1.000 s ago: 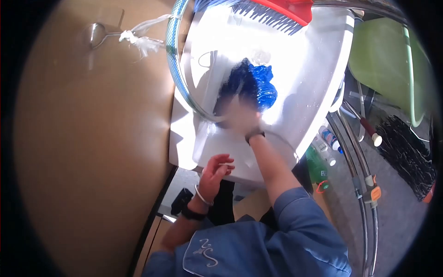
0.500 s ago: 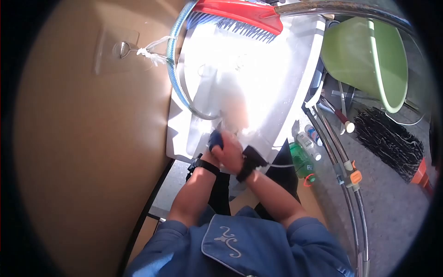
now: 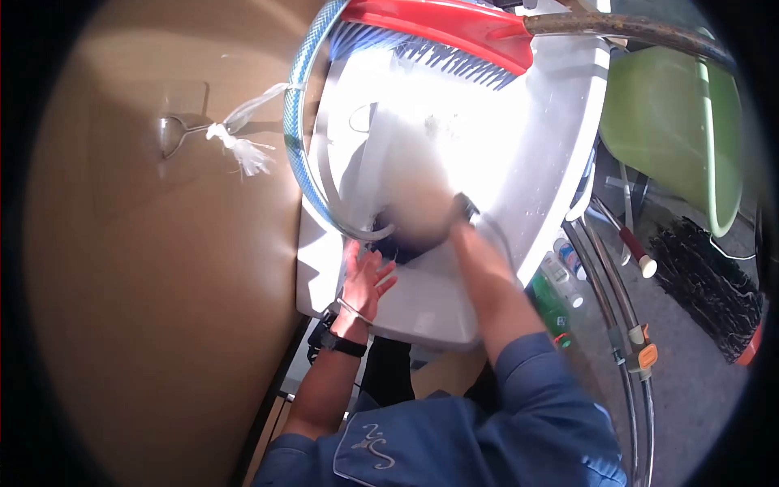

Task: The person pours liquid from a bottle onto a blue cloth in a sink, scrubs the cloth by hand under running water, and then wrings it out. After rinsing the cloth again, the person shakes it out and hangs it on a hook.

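My left hand is at the near end of the white basin, its fingers spread and nothing between them. Just beyond its fingertips lies something dark, low in the basin and too blurred to name. My right hand reaches over that dark thing; motion and glare smear its fingers, so what it holds cannot be made out. The end of a blue braided hose curves down close to the dark thing.
A red brush with grey bristles lies across the basin's far end. Brown wall stands at the left, with a hook and white tie. At the right are a green tub, a black broom, metal poles and bottles.
My hands were together over something dark blue and have parted. The left is now spread out; the right has moved up and to the right. The view has shifted slightly.
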`<state>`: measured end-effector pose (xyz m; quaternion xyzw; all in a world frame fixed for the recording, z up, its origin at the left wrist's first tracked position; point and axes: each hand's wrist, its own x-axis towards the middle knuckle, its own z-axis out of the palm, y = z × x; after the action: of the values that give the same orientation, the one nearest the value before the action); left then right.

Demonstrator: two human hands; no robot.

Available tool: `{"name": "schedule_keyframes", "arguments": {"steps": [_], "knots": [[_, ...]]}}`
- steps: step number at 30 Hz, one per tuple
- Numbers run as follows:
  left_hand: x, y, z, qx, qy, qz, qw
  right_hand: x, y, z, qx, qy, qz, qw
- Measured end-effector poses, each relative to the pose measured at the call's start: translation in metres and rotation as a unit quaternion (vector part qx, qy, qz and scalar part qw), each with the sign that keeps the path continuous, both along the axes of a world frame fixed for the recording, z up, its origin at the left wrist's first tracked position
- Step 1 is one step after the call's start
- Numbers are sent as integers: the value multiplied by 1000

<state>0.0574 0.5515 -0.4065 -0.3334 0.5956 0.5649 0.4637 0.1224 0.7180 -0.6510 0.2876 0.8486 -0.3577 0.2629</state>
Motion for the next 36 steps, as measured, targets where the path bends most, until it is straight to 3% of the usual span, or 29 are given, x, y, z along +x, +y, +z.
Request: {"name": "schedule_keyframes", "arguments": {"steps": [1,2,4,6,7,9,10,13,14,15,18,19,21,25,27,30,32,34,36], "knots": [[-7,3,6,23,0,-23,999,-21,28,-7,-26,-22,-127,991],[-8,1,6,22,-3,-23,999,-47,68,20,34,7,-128,991],[-5,-4,8,49,-4,-21,999,-89,113,79,5,59,-293,954],[0,-6,15,39,0,-25,999,-106,110,133,-97,38,-268,958],[4,-11,12,45,-1,-48,998,-95,88,108,20,134,-157,978],[9,-14,15,39,6,-86,995,-74,35,82,42,86,-3,995],[12,-15,19,39,8,-86,995,-65,5,77,-48,-18,-170,984],[23,-32,17,58,121,-235,963,-30,-60,77,97,14,76,992],[21,-36,16,53,120,-236,963,-32,-52,93,39,3,90,995],[21,-39,19,41,142,-266,952,-34,-51,52,60,52,114,990],[15,-46,26,16,149,-299,942,-81,2,-7,11,-16,-20,1000],[12,-48,27,12,150,-284,947,-89,2,38,119,39,-12,992],[9,-49,26,8,153,-270,951,-72,-29,59,193,95,11,976],[10,-48,22,25,155,-281,947,-7,-67,13,84,134,154,975],[14,-52,23,24,153,-303,940,-11,-35,50,119,120,137,976],[10,-43,24,36,127,-320,938,16,-51,36,215,70,104,969],[17,-34,25,51,28,-219,974,43,-71,62,71,1,131,989],[21,-21,12,57,1,-199,978,52,-78,90,-76,-81,209,972],[21,-4,-5,-73,-137,-21,988,35,-58,154,-165,61,58,983]]}}
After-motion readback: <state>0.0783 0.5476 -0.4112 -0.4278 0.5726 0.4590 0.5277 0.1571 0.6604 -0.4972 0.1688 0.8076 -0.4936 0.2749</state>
